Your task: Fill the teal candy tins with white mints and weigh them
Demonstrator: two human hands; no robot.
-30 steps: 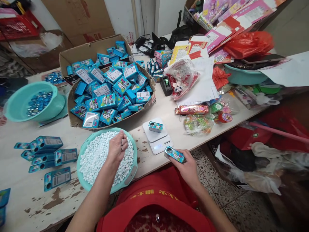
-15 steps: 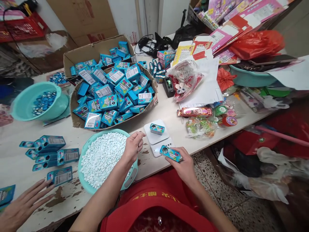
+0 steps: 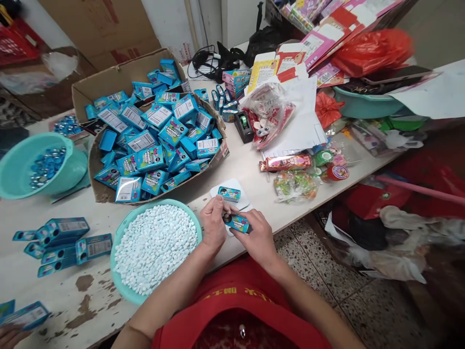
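My right hand (image 3: 257,237) grips a small blue candy box (image 3: 238,223) by its end, its dark round opening facing up. Closed fingers of my left hand (image 3: 213,225) meet at that opening; whatever they pinch is hidden. Just beyond, another blue candy box (image 3: 228,194) stands on a white scale (image 3: 244,202), which my hands partly cover. Beside my left forearm is a turquoise basin (image 3: 118,278) full of small pale candies (image 3: 156,247).
A cardboard box (image 3: 154,199) heaped with blue candy boxes lies behind the basin. More blue boxes (image 3: 63,242) stand at left, near a turquoise bowl (image 3: 10,165) of shiny caps. At lower left a co-worker's hand (image 3: 10,337) holds a blue box. Wrapped sweets (image 3: 296,184) lie at right.
My left hand has moved right from above the basin to the box in my right hand. The co-worker's hand has drawn back to lower left with a blue box. The view has shifted.
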